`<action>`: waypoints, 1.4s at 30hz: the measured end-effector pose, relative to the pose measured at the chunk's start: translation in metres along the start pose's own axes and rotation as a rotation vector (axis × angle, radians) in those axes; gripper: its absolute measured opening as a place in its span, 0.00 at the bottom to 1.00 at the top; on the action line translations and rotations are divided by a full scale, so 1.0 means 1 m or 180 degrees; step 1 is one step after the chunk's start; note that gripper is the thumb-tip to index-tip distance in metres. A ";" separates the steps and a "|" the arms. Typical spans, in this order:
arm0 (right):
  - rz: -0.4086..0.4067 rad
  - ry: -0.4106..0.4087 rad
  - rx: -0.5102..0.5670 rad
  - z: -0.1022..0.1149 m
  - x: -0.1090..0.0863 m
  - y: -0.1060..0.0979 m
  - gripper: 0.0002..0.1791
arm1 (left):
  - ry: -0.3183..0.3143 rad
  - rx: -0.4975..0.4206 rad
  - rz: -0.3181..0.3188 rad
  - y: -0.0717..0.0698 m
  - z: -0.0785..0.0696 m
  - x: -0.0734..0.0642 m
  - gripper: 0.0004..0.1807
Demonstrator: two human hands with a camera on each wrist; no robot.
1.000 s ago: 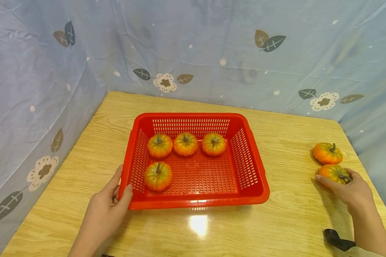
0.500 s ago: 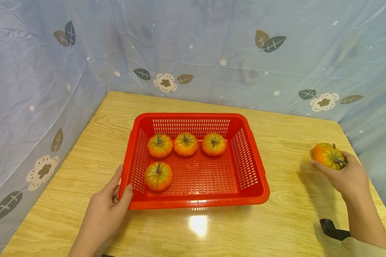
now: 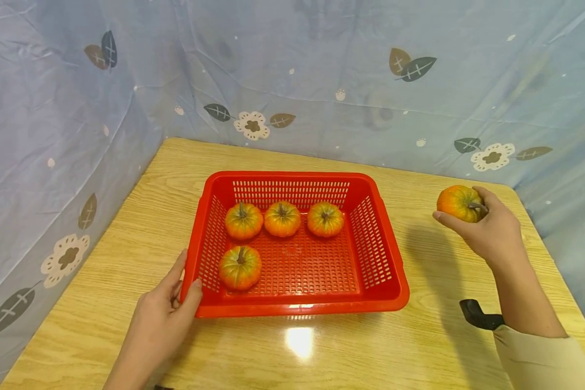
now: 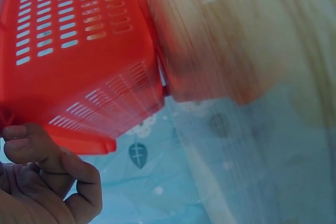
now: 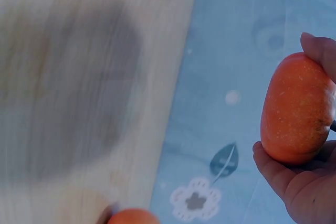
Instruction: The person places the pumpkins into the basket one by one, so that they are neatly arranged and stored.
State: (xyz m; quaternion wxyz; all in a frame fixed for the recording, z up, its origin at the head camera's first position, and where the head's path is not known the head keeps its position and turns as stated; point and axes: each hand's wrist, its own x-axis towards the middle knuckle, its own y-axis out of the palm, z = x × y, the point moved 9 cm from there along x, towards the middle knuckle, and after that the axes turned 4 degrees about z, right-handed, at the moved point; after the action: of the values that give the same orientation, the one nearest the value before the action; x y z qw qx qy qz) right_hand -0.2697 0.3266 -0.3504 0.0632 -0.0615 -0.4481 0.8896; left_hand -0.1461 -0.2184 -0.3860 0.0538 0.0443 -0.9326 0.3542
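My left hand (image 3: 158, 314) grips the left rim of a red plastic basket (image 3: 297, 310), thumb over the edge and fingers on the outside. In the left wrist view, curled fingers (image 4: 31, 148) meet the rim beside the slotted wall. Three small orange-green pumpkins (image 3: 282, 219) line the basket's back, and one more pumpkin (image 3: 240, 268) sits at its front left. Off to the right, my right hand (image 3: 492, 233) holds another pumpkin (image 3: 455, 203) above the table between thumb and fingers, stem towards the palm. The right wrist view shows this pumpkin (image 5: 296, 111) from its orange underside.
A further pumpkin (image 5: 134, 217) lies on the table at the bottom of the right wrist view; the right hand hides it in the head view. The wooden table (image 3: 351, 352) is bordered by blue floral cloth (image 3: 322, 70). A black wrist mount (image 3: 480, 316) juts from the right wrist.
My right hand has lifted one pumpkin off the table at the right and carried it up and leftwards towards the basket. The left hand and the basket have stayed in place.
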 end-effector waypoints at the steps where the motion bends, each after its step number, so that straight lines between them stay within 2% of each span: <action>1: 0.0002 -0.0035 -0.0003 0.005 0.002 0.002 0.60 | -0.0008 -0.0003 0.0002 0.000 0.000 0.000 0.34; 8: 0.0139 -0.0252 0.0008 0.038 0.013 0.013 0.60 | -0.0039 0.0020 0.0001 0.000 0.000 0.000 0.34; 12: 0.0214 -0.0440 0.0036 0.064 0.016 0.018 0.61 | -0.0045 0.0016 -0.0005 0.000 0.001 0.000 0.34; 20: 0.0344 -0.1016 0.0044 0.127 0.008 0.029 0.56 | -0.0102 -0.0021 0.0026 0.002 0.003 0.000 0.34; 29: 0.0612 -0.1356 0.0219 0.179 -0.003 0.045 0.50 | -0.0035 -0.0015 -0.0009 0.001 0.002 -0.001 0.34; 33: 0.0734 -0.1681 0.0242 0.201 -0.009 0.057 0.48 | 0.0015 -0.0011 -0.0034 0.000 0.001 -0.001 0.34; 37: 0.0860 -0.1999 0.0091 0.220 -0.015 0.073 0.49 | 0.0001 0.0000 -0.0045 0.000 0.001 -0.001 0.34; 42: 0.1160 -0.2196 -0.0082 0.240 -0.022 0.100 0.53 | -0.0057 -0.0027 -0.0017 0.001 0.002 0.000 0.34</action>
State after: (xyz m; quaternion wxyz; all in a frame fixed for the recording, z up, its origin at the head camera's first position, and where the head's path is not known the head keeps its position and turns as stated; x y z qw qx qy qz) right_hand -0.2939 0.0748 -0.2882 -0.2510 0.1618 -0.4359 0.8490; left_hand -0.1463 -0.2191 -0.3876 0.0465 0.0497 -0.9344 0.3496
